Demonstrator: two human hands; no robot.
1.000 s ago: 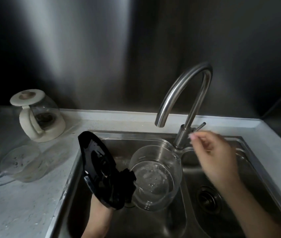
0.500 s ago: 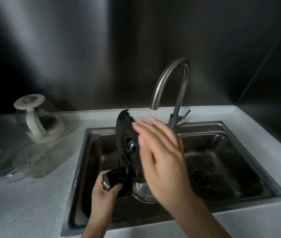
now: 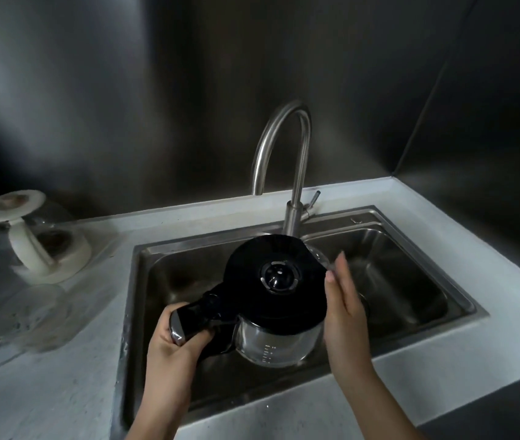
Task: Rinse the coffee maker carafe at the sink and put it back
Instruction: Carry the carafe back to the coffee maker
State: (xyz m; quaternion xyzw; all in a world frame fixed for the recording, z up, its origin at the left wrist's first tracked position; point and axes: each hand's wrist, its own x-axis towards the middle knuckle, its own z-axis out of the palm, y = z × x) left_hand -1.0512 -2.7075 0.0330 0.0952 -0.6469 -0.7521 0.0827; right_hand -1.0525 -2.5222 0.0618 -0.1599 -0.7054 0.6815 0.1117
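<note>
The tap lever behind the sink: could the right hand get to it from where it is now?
Probably yes. The right hand is open beside the carafe's lid, holding nothing, and the lever sits behind it at the faucet base with nothing between. The left hand holds the handle.

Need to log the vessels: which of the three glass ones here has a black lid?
The glass carafe with black lid and handle, held over the steel sink by the left hand. The white-lidded glass pot and clear glass jug sit on the counter.
</note>
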